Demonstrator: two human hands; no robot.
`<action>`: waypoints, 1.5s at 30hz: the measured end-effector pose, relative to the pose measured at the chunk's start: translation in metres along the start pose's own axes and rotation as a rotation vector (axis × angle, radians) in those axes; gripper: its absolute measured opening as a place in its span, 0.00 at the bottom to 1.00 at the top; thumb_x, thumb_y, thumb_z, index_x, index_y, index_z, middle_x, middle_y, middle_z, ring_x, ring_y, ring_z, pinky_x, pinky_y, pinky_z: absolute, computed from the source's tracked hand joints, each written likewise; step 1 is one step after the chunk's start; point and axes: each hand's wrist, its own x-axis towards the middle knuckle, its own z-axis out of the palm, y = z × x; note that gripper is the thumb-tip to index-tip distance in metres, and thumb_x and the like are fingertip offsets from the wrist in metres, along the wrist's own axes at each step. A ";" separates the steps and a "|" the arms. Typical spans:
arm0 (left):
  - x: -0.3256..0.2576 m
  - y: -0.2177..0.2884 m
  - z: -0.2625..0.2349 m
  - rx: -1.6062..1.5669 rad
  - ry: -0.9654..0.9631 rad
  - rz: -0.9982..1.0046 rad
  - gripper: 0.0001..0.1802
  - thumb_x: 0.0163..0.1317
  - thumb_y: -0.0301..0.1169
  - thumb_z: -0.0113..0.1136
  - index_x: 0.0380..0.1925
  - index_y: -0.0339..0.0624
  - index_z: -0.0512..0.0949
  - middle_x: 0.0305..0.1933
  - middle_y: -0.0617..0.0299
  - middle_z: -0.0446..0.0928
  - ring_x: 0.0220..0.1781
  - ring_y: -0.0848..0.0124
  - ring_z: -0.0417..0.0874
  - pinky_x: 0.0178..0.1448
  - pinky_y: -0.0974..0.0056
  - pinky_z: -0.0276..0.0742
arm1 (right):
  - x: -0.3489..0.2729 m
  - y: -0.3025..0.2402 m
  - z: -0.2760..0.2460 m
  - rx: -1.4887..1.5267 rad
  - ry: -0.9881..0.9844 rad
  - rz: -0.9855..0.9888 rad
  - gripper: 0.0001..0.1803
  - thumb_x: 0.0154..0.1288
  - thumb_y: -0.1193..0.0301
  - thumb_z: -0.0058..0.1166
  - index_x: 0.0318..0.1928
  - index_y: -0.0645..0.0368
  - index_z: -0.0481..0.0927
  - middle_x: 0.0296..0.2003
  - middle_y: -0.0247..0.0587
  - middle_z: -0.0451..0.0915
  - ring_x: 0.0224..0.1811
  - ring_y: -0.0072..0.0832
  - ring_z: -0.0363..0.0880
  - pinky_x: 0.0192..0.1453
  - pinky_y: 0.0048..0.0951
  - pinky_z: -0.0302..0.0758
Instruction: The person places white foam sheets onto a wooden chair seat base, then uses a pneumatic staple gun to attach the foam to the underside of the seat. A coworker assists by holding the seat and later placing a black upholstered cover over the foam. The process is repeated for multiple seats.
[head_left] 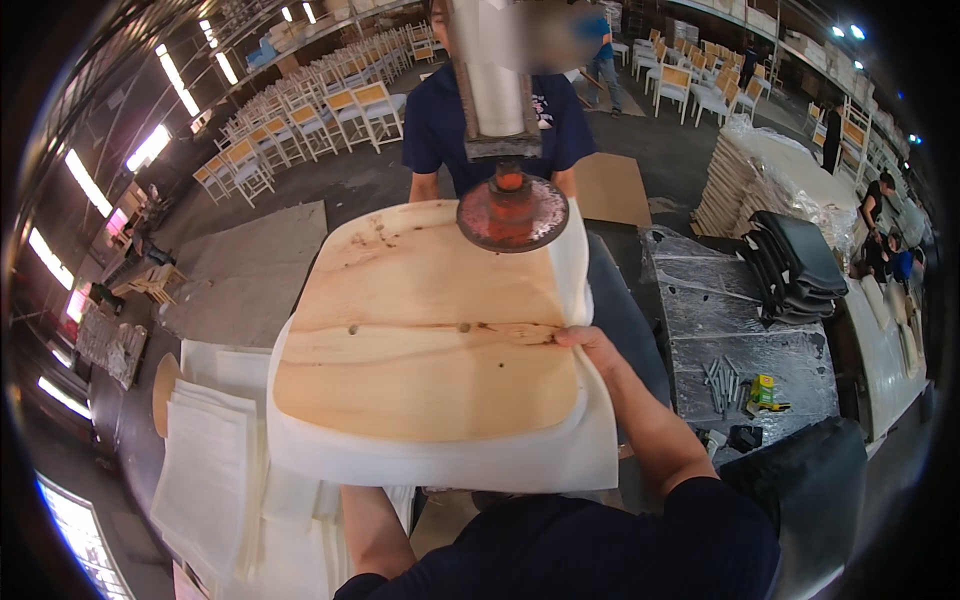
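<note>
A rounded wooden seat board (430, 385) with knots and a crack lies on a white foam sheet (450, 468) in front of me. My right hand (592, 350) grips the board's right edge, its thumb on top and its fingers out of sight below. My left forearm (375, 525) reaches under the near side of the foam, which hides the left hand. Above the board's far edge hangs a round press plate (513, 228), worn red, on a grey post (497, 80). Beyond it stands a person in a dark blue shirt (430, 135).
White foam sheets (205, 470) are stacked at the left. To the right, a plastic-covered table (720, 335) holds black seat pads (795, 265), metal bolts (723, 385) and a small yellow-green box (765, 390). Black upholstery material (800, 490) lies near my right arm. Chairs (320, 105) fill the background.
</note>
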 end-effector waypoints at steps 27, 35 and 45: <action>0.020 -0.110 0.001 -0.004 -0.148 -0.185 0.40 0.84 0.59 0.55 0.78 0.36 0.71 0.75 0.49 0.79 0.72 0.57 0.83 0.74 0.49 0.82 | -0.128 -0.087 -0.117 -0.499 0.584 -0.152 0.31 0.81 0.60 0.64 0.75 0.62 0.75 0.63 0.47 0.87 0.62 0.42 0.88 0.68 0.45 0.85; -0.004 -0.110 -0.005 0.006 -0.044 -0.157 0.33 0.86 0.51 0.56 0.76 0.36 0.73 0.69 0.51 0.83 0.66 0.59 0.87 0.66 0.54 0.88 | -0.113 -0.051 -0.118 -0.846 0.698 -0.198 0.38 0.76 0.64 0.72 0.80 0.59 0.70 0.65 0.42 0.85 0.66 0.32 0.83 0.73 0.37 0.78; -0.023 -0.137 -0.035 0.073 0.293 -0.351 0.27 0.89 0.40 0.51 0.77 0.33 0.70 0.68 0.48 0.84 0.66 0.58 0.88 0.66 0.54 0.87 | -0.097 -0.041 -0.138 -1.086 0.657 -0.241 0.42 0.72 0.76 0.69 0.84 0.55 0.68 0.67 0.41 0.85 0.66 0.30 0.82 0.73 0.35 0.77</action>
